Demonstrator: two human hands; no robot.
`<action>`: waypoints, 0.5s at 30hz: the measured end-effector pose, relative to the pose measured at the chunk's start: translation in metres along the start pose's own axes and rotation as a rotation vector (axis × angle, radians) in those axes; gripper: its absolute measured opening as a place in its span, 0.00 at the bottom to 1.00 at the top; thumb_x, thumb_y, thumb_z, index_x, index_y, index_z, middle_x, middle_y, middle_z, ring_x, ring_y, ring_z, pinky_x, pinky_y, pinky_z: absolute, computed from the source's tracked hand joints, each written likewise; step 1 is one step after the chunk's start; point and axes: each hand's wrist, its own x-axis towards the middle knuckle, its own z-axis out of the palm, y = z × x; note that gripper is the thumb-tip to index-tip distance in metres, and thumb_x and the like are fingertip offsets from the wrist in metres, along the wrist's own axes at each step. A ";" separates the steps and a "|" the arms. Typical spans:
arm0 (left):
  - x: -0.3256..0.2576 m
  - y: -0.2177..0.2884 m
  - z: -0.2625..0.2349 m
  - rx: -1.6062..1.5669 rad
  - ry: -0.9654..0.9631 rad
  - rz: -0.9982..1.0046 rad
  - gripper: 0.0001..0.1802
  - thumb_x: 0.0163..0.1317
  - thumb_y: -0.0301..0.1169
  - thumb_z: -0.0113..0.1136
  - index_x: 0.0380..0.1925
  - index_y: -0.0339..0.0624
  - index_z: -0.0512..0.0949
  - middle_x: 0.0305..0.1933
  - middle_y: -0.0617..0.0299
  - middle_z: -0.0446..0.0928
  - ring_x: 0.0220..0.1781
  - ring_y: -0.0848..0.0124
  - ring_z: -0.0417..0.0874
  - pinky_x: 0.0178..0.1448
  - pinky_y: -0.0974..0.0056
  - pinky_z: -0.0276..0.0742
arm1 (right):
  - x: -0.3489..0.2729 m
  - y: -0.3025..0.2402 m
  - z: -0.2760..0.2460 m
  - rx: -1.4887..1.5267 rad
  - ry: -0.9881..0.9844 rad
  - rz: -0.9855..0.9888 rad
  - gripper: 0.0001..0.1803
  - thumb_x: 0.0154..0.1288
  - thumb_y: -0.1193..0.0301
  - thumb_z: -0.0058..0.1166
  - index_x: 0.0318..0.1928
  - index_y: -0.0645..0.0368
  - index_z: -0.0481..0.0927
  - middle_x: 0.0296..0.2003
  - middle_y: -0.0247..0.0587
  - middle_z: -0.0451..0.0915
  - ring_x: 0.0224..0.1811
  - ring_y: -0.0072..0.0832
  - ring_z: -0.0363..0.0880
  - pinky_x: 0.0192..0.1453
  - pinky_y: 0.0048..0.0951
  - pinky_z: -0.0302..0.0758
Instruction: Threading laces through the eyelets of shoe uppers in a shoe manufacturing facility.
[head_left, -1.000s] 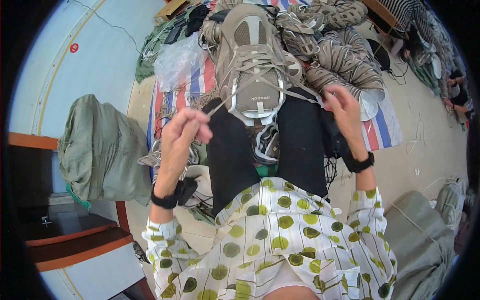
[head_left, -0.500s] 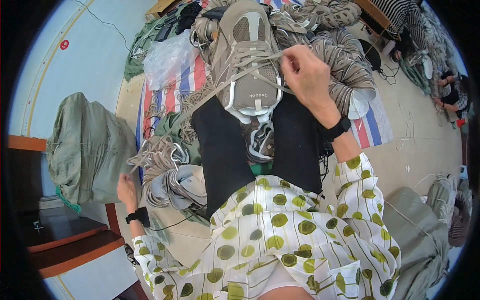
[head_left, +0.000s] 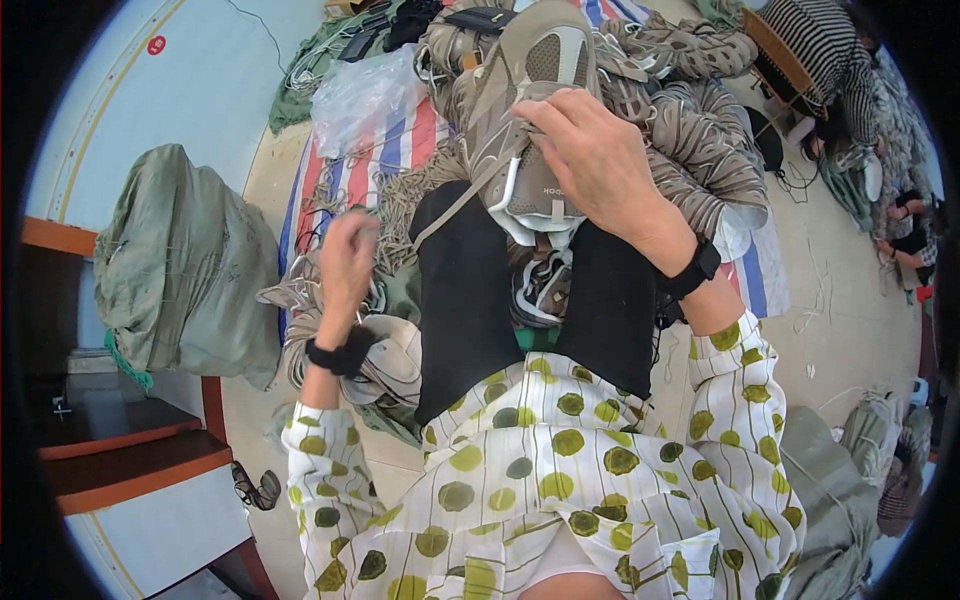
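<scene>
A taupe sneaker (head_left: 505, 100) with mesh panels and white trim rests at my knees, its toe pointing away from me. My right hand (head_left: 600, 165) is over its lacing, thumb and fingertips pinched on the flat beige shoelace. A length of that shoelace (head_left: 462, 208) runs from the sneaker down over my left knee. To the left of the knee, my left hand (head_left: 346, 265) is raised, apart from the lace. Its fingers are loosely bent and blurred, with nothing visible in them. My right hand covers much of the lacing.
Bundled taupe shoe parts (head_left: 700, 150) pile up behind and to the right. Clear plastic (head_left: 365, 100) and loose laces (head_left: 415, 180) lie on a striped sheet (head_left: 300, 185). A stuffed green-grey sack (head_left: 185, 265) stands left. Another person in stripes (head_left: 815, 45) sits at far right.
My left hand has moved up and right toward the sneaker, leaving the lace end it pulled out to the side. My right hand has shifted left across the lacing. The view has shifted slightly.
</scene>
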 end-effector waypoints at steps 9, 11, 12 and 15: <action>0.077 0.147 0.043 -0.431 0.078 0.147 0.10 0.55 0.23 0.56 0.38 0.39 0.78 0.36 0.58 0.76 0.36 0.70 0.78 0.38 0.68 0.73 | 0.021 0.026 -0.007 0.218 -0.267 0.128 0.16 0.60 0.75 0.48 0.49 0.61 0.73 0.34 0.42 0.79 0.36 0.37 0.79 0.40 0.29 0.75; 0.084 0.151 0.050 -0.395 0.003 0.219 0.10 0.58 0.24 0.55 0.41 0.39 0.77 0.37 0.61 0.78 0.34 0.72 0.78 0.39 0.69 0.72 | 0.028 0.036 -0.013 0.800 -0.465 0.318 0.18 0.60 0.73 0.51 0.51 0.62 0.73 0.30 0.36 0.79 0.33 0.24 0.77 0.40 0.24 0.73; 0.087 0.155 0.052 -0.396 -0.001 0.224 0.10 0.58 0.24 0.55 0.41 0.39 0.77 0.37 0.61 0.78 0.34 0.72 0.78 0.39 0.69 0.72 | 0.027 0.045 -0.019 0.956 -0.327 0.381 0.20 0.60 0.71 0.54 0.53 0.62 0.74 0.31 0.31 0.77 0.33 0.16 0.73 0.39 0.20 0.71; 0.095 0.160 0.056 -0.288 -0.038 0.235 0.09 0.58 0.25 0.56 0.39 0.37 0.77 0.34 0.61 0.77 0.32 0.72 0.76 0.37 0.68 0.71 | 0.014 0.051 -0.017 1.259 -0.165 0.561 0.19 0.62 0.72 0.53 0.54 0.61 0.74 0.33 0.29 0.78 0.33 0.15 0.73 0.39 0.18 0.70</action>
